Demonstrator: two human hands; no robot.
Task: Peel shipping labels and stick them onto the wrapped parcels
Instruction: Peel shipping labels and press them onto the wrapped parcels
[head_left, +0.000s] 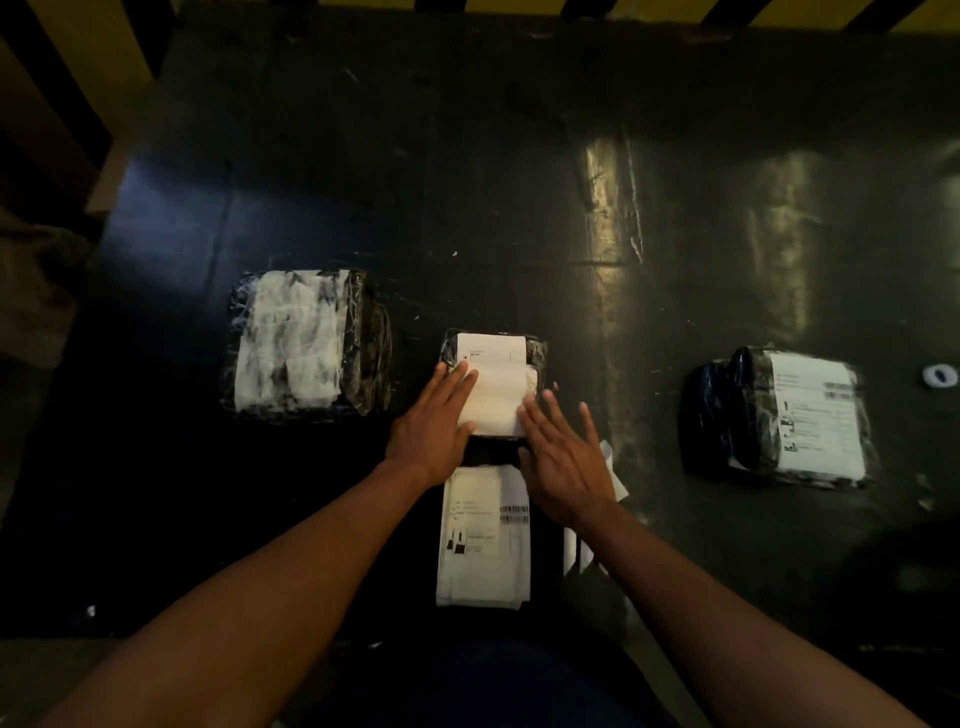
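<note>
The middle parcel (493, 384) is seen in the centre of the dark table (467, 182), right in front of the person. A white label (493, 387) is laid on top of it. The long side of the label runs away from the person, toward the far edge of the table.

The left hand (434, 431) is laid flat on the left edge of the label, with the fingers straight and kept close together. The right hand (563, 457) is held at the right edge of the label, with the fingers spread wide and straight. Whether its fingertips are pressed down on the label cannot be told. Nothing is pinched by either hand.

The label is found between the two hands — just ahead of the palms, under the fingertips. Both hands are about equally near to it. So the label can probably be smoothed by a push along its long side, away from the body.

A pile of label sheets (483, 540) is kept just below the hands, close to the person. A parcel with a label already on it (779, 415) is seen well off to the right. Another wrapped parcel (306, 343) is seen to the left — no printed label can be made out on it.
</note>
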